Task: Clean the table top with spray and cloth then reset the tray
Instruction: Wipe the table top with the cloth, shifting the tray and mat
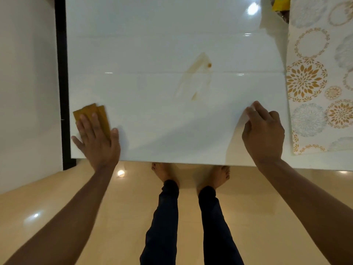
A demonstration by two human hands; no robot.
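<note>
Looking straight down from the head camera, a glossy white table top [152, 44] fills most of the picture, with ceiling lights mirrored in it as bright spots. The left hand [97, 142] lies flat near the table's near left corner, fingers spread and palm down, pressing on a folded mustard-yellow cloth [89, 111]; the far end of the cloth sticks out beyond the fingertips, and its edges look smeared by motion blur. The right hand [264, 131] rests on the table near the right side, close to the front edge, fingers loosely curled with the tips touching the surface and nothing in its grip. Between the two hands, farther back and about at the middle of the table, a brownish smear [194, 73] runs diagonally across the white surface, with a small darker orange drop [209, 65] at its upper right and a fainter patch below it. Along the right side lies a cream covering printed with gold and grey floral circles [309, 81], its near corner resting on the table just beside the right hand. At the top right corner a yellow object [280, 3] is partly cut off by the frame; what it is cannot be told. Below the table's front edge, a shiny beige floor [95, 217] shows, with the person's bare feet [164, 173] and dark trouser legs [164, 226].
</note>
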